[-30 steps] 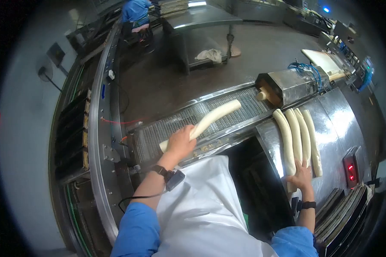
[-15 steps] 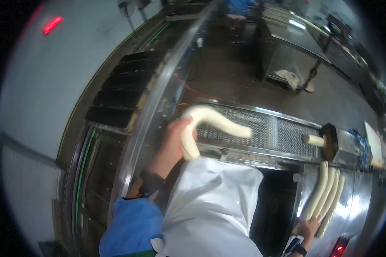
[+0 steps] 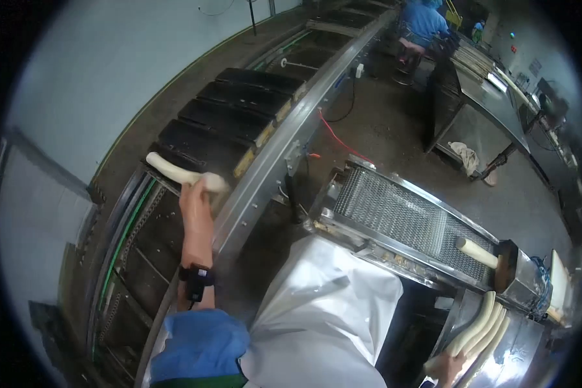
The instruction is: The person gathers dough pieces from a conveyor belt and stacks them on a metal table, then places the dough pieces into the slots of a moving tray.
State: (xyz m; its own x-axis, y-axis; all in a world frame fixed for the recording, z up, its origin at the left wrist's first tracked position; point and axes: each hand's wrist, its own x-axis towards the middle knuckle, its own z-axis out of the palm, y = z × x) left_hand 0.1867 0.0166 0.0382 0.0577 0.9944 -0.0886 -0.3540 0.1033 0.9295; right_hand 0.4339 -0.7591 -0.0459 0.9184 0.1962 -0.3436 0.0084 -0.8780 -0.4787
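My left hand (image 3: 195, 205) is closed around one end of a long pale dough roll (image 3: 172, 169). The roll lies across the nearest black tray (image 3: 204, 143) on the conveyor at the left, and its right end is blurred by motion. At the lower right, several dough strips (image 3: 480, 328) lie side by side on a shiny metal table (image 3: 507, 359). My right hand (image 3: 443, 367) is curled over the near end of these strips, its fingers partly hidden.
A mesh belt (image 3: 394, 205) runs in front of me, with a dough piece (image 3: 475, 251) coming out of a metal housing (image 3: 516, 262). A steel rail (image 3: 265, 187) borders the tray conveyor. A co-worker in blue (image 3: 423, 26) sits farther off near a steel table (image 3: 488, 97).
My left hand has carried the dough roll from above the mesh belt leftward onto the black tray, where it now lies straighter. My right hand stays at the strips. The view has shifted.
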